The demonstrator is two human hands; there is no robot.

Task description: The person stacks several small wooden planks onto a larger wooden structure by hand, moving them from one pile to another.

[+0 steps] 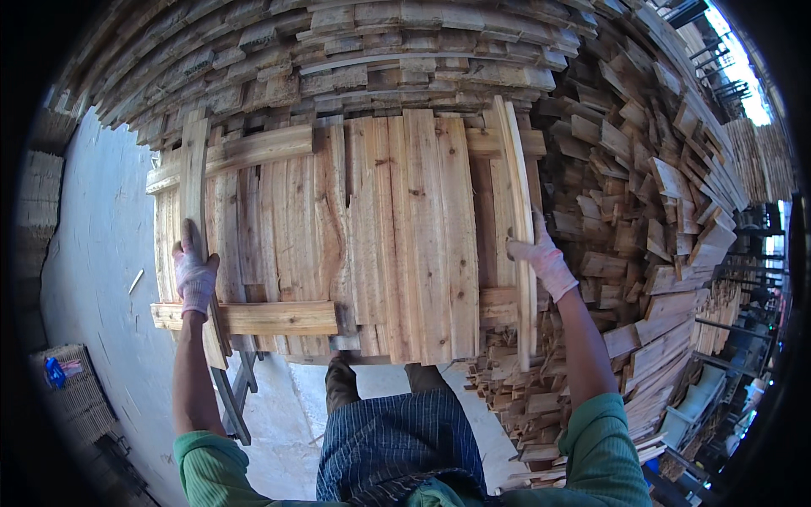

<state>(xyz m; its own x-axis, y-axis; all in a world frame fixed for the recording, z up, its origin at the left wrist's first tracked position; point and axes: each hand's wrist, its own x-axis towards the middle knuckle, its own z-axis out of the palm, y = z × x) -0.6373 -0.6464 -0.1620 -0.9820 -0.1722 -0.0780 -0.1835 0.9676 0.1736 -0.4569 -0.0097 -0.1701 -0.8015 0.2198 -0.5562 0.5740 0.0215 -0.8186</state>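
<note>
Gripping a flat panel [372, 237] of rough wooden slats from both sides, the person stands close against it, with striped trousers [393, 444] and two boots [340, 382] showing under its lower edge. The panel is upright and fills the middle of the view, its slats running up and down and tied together by a cross batten near the top [245, 152] and another near the bottom [270, 318].

The left hand [194, 277], in a pale glove, lies against a loose upright slat [196, 194] at the panel's left edge. The fingers point upward along the wood and the thumb spreads out to the side, so the hand is flat and fairly open, pressing more than clasping.

The right hand [541, 258], gloved alike, is at the panel's right edge. Its fingers are wrapped round a thin upright slat [517, 220] there, a narrow closed hold.

Behind and to the right rises a tall stack of cut boards [642, 194], touching or just beside the panel's right edge. More layered boards [355, 51] lie above. A grey concrete floor [101, 253] spreads out on the left, with a woven basket [76, 393] at its lower left.
</note>
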